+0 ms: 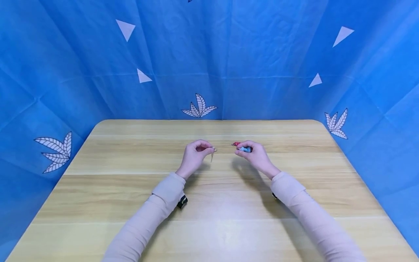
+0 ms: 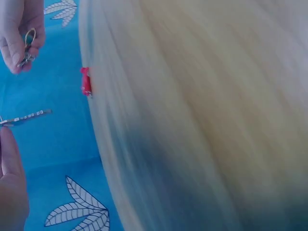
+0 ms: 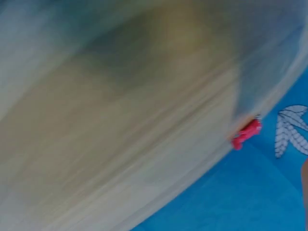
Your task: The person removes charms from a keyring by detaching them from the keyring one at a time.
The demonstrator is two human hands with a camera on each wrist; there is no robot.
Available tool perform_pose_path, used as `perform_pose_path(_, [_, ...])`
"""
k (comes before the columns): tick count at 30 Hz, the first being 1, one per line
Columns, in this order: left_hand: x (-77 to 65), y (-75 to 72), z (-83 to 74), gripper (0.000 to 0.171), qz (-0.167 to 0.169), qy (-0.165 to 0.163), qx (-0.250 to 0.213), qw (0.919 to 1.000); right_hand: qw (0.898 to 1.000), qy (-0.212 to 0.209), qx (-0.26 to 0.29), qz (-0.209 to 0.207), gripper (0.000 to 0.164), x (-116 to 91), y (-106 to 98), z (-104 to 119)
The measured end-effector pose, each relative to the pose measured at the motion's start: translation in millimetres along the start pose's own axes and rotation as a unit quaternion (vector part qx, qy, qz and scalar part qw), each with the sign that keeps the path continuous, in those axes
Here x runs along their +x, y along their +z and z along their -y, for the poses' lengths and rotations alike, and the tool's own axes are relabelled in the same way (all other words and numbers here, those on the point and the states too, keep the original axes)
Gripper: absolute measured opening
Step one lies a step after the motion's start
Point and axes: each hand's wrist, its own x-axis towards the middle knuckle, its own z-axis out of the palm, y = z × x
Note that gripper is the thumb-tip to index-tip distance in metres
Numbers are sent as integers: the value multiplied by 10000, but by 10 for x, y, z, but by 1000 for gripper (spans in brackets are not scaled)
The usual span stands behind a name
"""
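My left hand (image 1: 195,155) pinches a key (image 1: 212,157) by its top between thumb and fingertips, its blade hanging down over the table. A small ring (image 1: 215,149) shows at those fingertips. In the left wrist view the key (image 2: 29,117) has a notched edge and points away from the left fingers (image 2: 10,156). Across a short gap, my right hand (image 1: 256,157) holds a small light blue keychain (image 1: 244,149) between thumb and fingers. Its metal ring and clasp (image 2: 29,45) show in the left wrist view. Only a sliver of the right hand (image 3: 305,183) shows in its own wrist view.
A small red keychain (image 1: 236,144) with a metal end lies on the wooden table (image 1: 209,189), just beyond the right fingertips. Behind the table's far edge hangs a blue curtain (image 1: 262,65) with white leaf and triangle prints.
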Motion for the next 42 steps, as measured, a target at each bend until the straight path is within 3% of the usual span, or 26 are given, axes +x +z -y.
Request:
perform_pose_path(8, [92,-49,105,7,171,-127,478,9986,9985,368,-363,170,25,201,-47,-238])
perform_pose_path(18, [289,-96,218,8,835,-469,994,9904,9966,637,-219,480,27,384,9,-466])
perform_pose_path(27, [514,-194,367,9,647,-776,1210,9875,9959,537,77,723,30,552,126,-504])
perform_pose_path(34, [543,-208,417,9,731,-948,1474,9818,9973,294,-52,672,33,514,91,-542])
perform_pose_path(42, [535,-210,416,5,719,-827,1512,9824,9968,309,-250,697,32,465,8,-605])
